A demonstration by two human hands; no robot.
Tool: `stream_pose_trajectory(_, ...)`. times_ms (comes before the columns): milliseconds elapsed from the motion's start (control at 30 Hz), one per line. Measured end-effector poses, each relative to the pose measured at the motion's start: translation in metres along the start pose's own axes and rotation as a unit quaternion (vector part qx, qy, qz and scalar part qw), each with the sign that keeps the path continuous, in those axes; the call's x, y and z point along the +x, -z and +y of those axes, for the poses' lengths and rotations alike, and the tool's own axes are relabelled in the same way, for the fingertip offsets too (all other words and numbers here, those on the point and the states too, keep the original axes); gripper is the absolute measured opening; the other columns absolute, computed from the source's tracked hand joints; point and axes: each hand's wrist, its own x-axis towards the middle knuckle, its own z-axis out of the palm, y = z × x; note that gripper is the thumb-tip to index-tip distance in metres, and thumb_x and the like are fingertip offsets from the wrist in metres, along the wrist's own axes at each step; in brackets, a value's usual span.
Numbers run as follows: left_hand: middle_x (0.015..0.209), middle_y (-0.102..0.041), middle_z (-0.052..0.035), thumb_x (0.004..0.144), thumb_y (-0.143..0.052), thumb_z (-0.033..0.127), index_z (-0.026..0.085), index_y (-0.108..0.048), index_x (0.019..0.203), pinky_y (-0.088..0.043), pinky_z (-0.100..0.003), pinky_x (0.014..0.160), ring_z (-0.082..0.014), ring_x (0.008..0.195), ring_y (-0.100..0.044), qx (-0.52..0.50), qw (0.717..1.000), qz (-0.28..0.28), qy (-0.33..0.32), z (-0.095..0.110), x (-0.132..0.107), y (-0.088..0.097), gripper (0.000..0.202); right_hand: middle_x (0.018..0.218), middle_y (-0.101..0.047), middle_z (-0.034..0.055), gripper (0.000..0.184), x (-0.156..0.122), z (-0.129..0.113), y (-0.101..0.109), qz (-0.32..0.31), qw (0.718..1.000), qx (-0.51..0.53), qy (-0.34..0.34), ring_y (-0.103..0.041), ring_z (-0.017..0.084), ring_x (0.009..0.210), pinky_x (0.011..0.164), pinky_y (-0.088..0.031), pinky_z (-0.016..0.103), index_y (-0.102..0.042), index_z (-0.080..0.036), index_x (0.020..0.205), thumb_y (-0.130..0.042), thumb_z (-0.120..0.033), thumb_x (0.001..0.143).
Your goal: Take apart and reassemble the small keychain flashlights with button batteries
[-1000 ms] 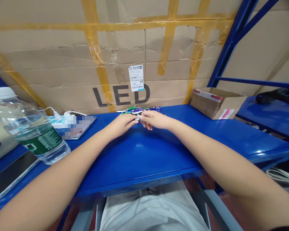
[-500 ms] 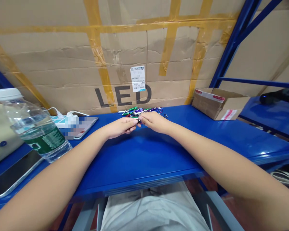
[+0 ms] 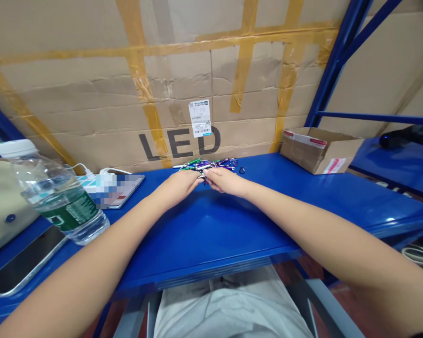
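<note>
Both my arms reach forward over a blue shelf (image 3: 211, 225). My left hand (image 3: 180, 183) and my right hand (image 3: 223, 180) meet at the near edge of a pile of small coloured metal keychain lights (image 3: 211, 164). Their fingertips are pinched together on one small silvery piece (image 3: 200, 176) between them. The pile lies against the foot of a big cardboard box printed LED (image 3: 179, 141). What exactly the fingers grip is too small to name.
A plastic water bottle (image 3: 56, 197) lies at the left, beside a tablet (image 3: 121, 188) and a white charger with its cable (image 3: 91, 171). A dark tray (image 3: 17, 263) sits at the near left. A small open carton (image 3: 317, 150) stands at the right.
Both hands have stayed pinched together at the pile, shifting slightly farther toward it. The view has tilted a little.
</note>
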Motion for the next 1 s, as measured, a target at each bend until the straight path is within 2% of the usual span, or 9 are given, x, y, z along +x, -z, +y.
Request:
stream_pose_trajectory(167,0.073,-0.058,-0.0034,0.097,-0.029,0.04,0.015,-0.059,0.094,-0.044,-0.029,0.067,-0.0165,0.068,-0.053,-0.177,0.983,-0.019,0.036,0.002,-0.004,0.002,0.039,0.067,-0.055,0.0011,0.033,-0.003,-0.01,0.011,0.022,0.985,-0.161,0.063,-0.049,0.013,0.062,0.063,-0.035,0.026,-0.047,-0.018,0.075,-0.029,-0.034,0.098)
stream_pose_trajectory(300,0.054,-0.033,0.0052,0.094,-0.032,0.051,0.015,-0.056,0.087,-0.029,-0.021,0.045,-0.0097,0.046,-0.031,-0.433,0.886,-0.098,0.135,0.005,-0.007,0.006,0.044,0.09,-0.064,0.006,0.02,-0.011,-0.022,0.023,-0.01,0.934,-0.339,0.111,-0.056,0.017,0.075,0.062,-0.033,0.026,-0.053,-0.019,0.096,-0.038,-0.032,0.096)
stream_pose_trajectory(400,0.049,-0.024,0.0077,0.092,-0.037,0.054,0.016,-0.053,0.08,-0.02,-0.02,0.04,-0.008,0.042,-0.021,-0.519,0.824,-0.122,0.192,0.008,-0.006,0.006,0.043,0.091,-0.064,0.0068,0.019,-0.013,-0.028,0.025,-0.018,0.912,-0.392,0.122,-0.057,0.018,0.075,0.061,-0.032,0.027,-0.054,-0.018,0.094,-0.039,-0.03,0.095)
stream_pose_trajectory(467,0.048,-0.026,0.0074,0.092,-0.036,0.055,0.016,-0.054,0.08,-0.021,-0.02,0.04,-0.0085,0.042,-0.022,-0.501,0.837,-0.106,0.193,0.008,-0.005,0.006,0.044,0.088,-0.063,0.0061,0.021,-0.012,-0.028,0.023,-0.007,0.931,-0.343,0.126,-0.056,0.017,0.074,0.063,-0.033,0.027,-0.054,-0.018,0.091,-0.037,-0.03,0.096)
stream_pose_trajectory(533,0.052,-0.039,0.0037,0.092,-0.036,0.053,0.016,-0.056,0.083,-0.031,-0.021,0.045,-0.0106,0.047,-0.035,-0.414,0.896,-0.06,0.15,0.008,-0.005,0.006,0.043,0.077,-0.06,0.0033,0.026,-0.011,-0.026,0.02,-0.011,0.962,-0.247,0.113,-0.054,0.015,0.069,0.063,-0.036,0.027,-0.051,-0.018,0.085,-0.032,-0.029,0.097)
stream_pose_trajectory(600,0.07,-0.058,-0.0018,0.093,-0.039,0.047,0.017,-0.06,0.091,-0.042,-0.025,0.06,-0.0147,0.064,-0.052,-0.276,0.957,-0.012,0.084,0.008,-0.005,0.006,0.037,0.064,-0.053,-0.0008,0.028,-0.009,-0.023,0.018,-0.033,0.983,-0.156,0.091,-0.049,0.012,0.061,0.062,-0.037,0.026,-0.047,-0.018,0.078,-0.029,-0.026,0.098)
stream_pose_trajectory(667,0.095,-0.066,-0.0047,0.092,-0.043,0.042,0.02,-0.061,0.104,-0.045,-0.029,0.074,-0.0196,0.084,-0.06,-0.147,0.988,0.019,0.048,0.008,-0.006,0.007,0.031,0.059,-0.046,-0.0034,0.027,-0.008,-0.018,0.017,-0.046,0.991,-0.098,0.075,-0.044,0.011,0.056,0.06,-0.037,0.026,-0.043,-0.019,0.075,-0.03,-0.025,0.097)
stream_pose_trajectory(833,0.112,-0.065,-0.0076,0.093,-0.045,0.036,0.022,-0.06,0.113,-0.045,-0.033,0.081,-0.0255,0.101,-0.061,0.002,0.997,0.061,0.057,0.011,-0.008,0.009,0.028,0.058,-0.041,-0.0052,0.025,-0.004,-0.011,0.014,-0.037,0.998,0.015,0.049,-0.038,0.01,0.052,0.054,-0.035,0.024,-0.041,-0.02,0.076,-0.029,-0.027,0.097)
stream_pose_trajectory(1000,0.108,-0.067,-0.0069,0.095,-0.04,0.034,0.02,-0.063,0.108,-0.044,-0.033,0.084,-0.0232,0.097,-0.061,-0.077,0.996,0.027,0.036,0.007,-0.005,0.007,0.03,0.059,-0.043,-0.0036,0.027,-0.002,-0.01,0.006,-0.005,1.0,0.003,0.015,-0.039,0.01,0.053,0.053,-0.033,0.024,-0.04,-0.02,0.072,-0.028,-0.024,0.095)
